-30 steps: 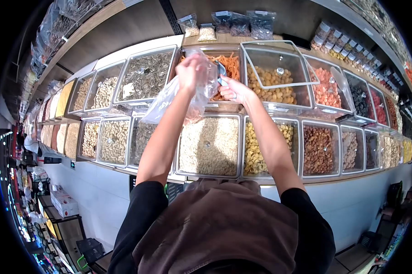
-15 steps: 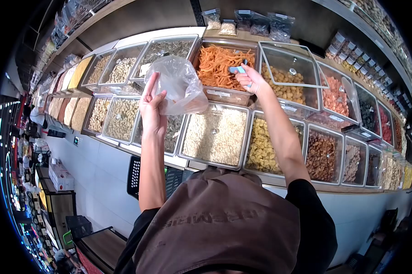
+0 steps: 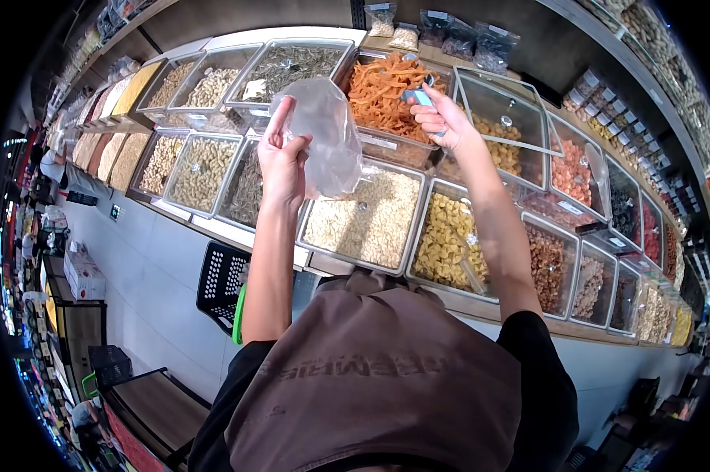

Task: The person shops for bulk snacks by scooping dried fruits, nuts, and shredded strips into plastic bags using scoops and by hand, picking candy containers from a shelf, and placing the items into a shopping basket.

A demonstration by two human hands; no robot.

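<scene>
My left hand (image 3: 283,161) holds a clear plastic bag (image 3: 323,138) by its edge, with the index finger pointing up along it. The bag hangs over the front of the bins, left of the orange strips. In my right hand (image 3: 445,118) is the blue handle of a scoop (image 3: 418,97), fingers closed round it. The scoop's far end is among the orange dried strips (image 3: 386,88) in an uncovered bin. A tilted clear lid (image 3: 508,145) stands over the bin of round yellow-brown pieces (image 3: 498,149) just right of my right hand.
Lidded bins of pale flakes (image 3: 367,220), yellow pieces (image 3: 445,244) and dark seeds (image 3: 292,67) surround the orange one. Small filled bags (image 3: 457,39) stand behind. A black basket (image 3: 221,279) with a green handle is below left. Another person (image 3: 54,165) is at far left.
The bag has come away from over the orange strips to the left and opened out, uncovering the bin. My right hand and the scoop have shifted right, and the whole view has turned.
</scene>
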